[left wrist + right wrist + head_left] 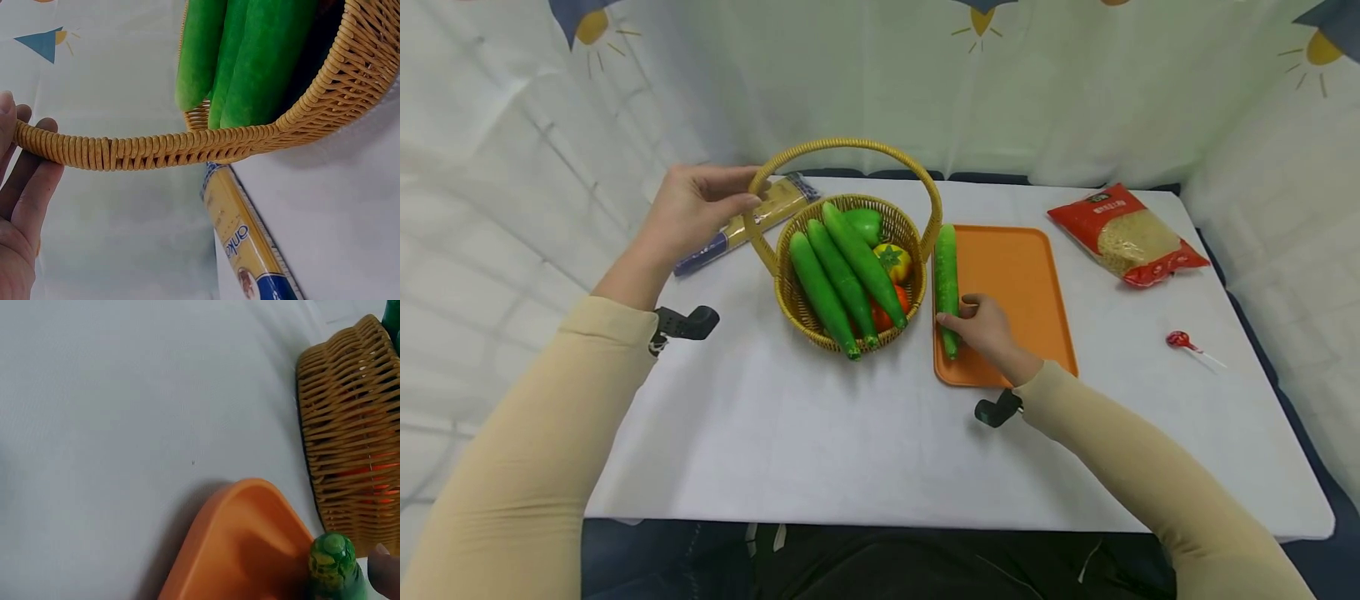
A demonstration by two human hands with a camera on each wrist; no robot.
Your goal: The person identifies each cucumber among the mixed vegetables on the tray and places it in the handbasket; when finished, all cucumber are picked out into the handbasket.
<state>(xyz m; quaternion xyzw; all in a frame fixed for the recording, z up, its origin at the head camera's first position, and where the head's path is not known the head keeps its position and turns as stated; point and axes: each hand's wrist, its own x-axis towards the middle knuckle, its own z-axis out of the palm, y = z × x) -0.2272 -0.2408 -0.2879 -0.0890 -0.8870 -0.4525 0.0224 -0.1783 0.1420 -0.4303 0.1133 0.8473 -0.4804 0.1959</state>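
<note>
My left hand (700, 202) holds the arched handle (150, 150) of a yellow wicker basket (792, 312) between thumb and fingers. Three cucumbers (827, 292) lean inside, beside a green pepper (865, 223), a small yellow-and-green vegetable (892, 261) and something red (883, 318), partly covered. Just right of the basket, my right hand (988, 332) grips another cucumber (947, 267) near its lower end, thumb on its left side. That cucumber lies along the left edge of an orange tray (1015, 275). In the right wrist view only its tip (332, 559) and a fingertip show.
Behind the left hand lies a yellow-and-blue packet (775, 204), partly hidden by the handle. A red bag of yellowish grains or pasta (1131, 237) rests at the back right, with a red lollipop (1180, 340) nearer the right edge. Everything stands on a white table (820, 450) before hanging curtains.
</note>
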